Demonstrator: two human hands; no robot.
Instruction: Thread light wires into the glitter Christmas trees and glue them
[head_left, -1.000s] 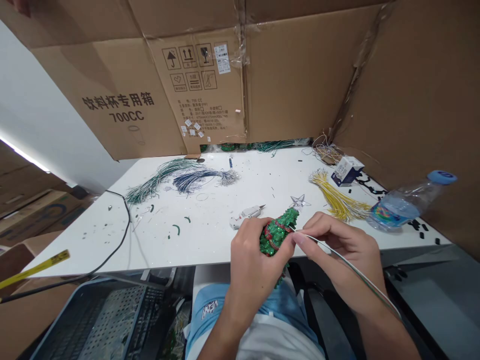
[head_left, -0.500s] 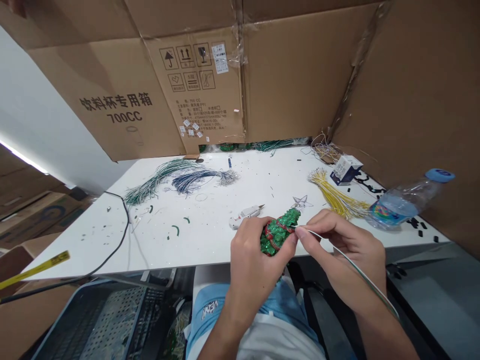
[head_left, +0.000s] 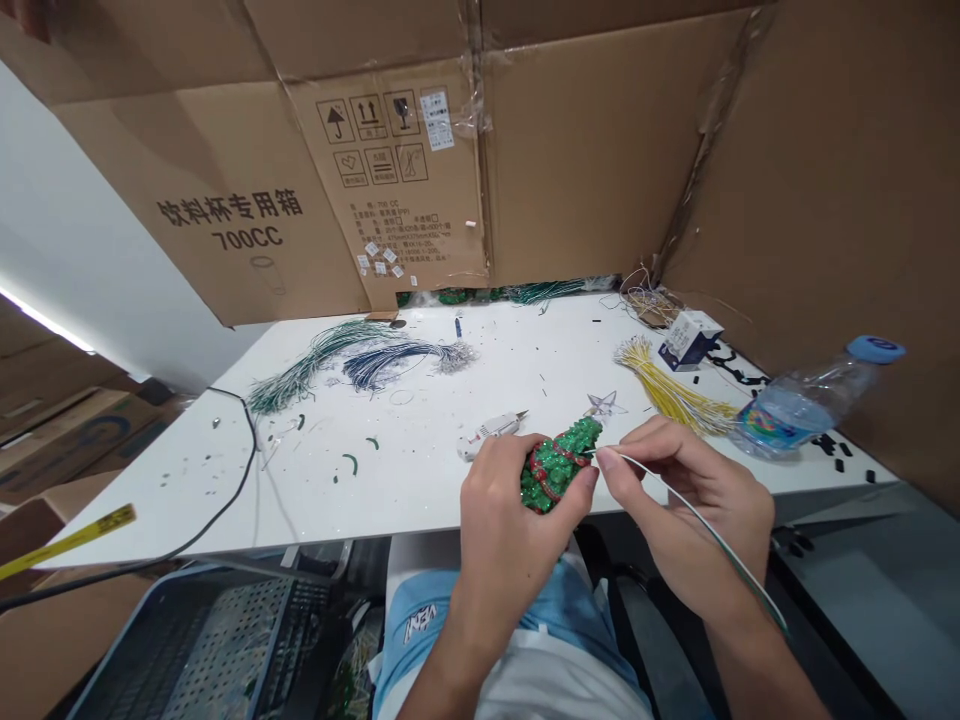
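A small glittery green tree (head_left: 561, 465) with red garland is held in my left hand (head_left: 504, 510), thumb and fingers wrapped round its lower part. A clear star (head_left: 604, 404) shows just beyond the tree's tip. My right hand (head_left: 682, 505) pinches a thin white-and-green wire (head_left: 701, 520) between thumb and forefinger. The wire's short end points at the right side of the tree; whether it touches is too small to tell. Its long part trails back over my right wrist. A white glue gun (head_left: 491, 432) lies just behind my left hand.
On the white table (head_left: 420, 480) lie green wires (head_left: 322, 362), blue wires (head_left: 397, 360) and yellow wires (head_left: 671, 392). A bottle (head_left: 795, 405) and small box (head_left: 690, 340) stand at right. Cardboard (head_left: 585, 150) walls the back. A basket (head_left: 217, 640) sits below left.
My right fingertips and the wire end have shifted very slightly right, away from the tree. My left hand holds the tree as before.
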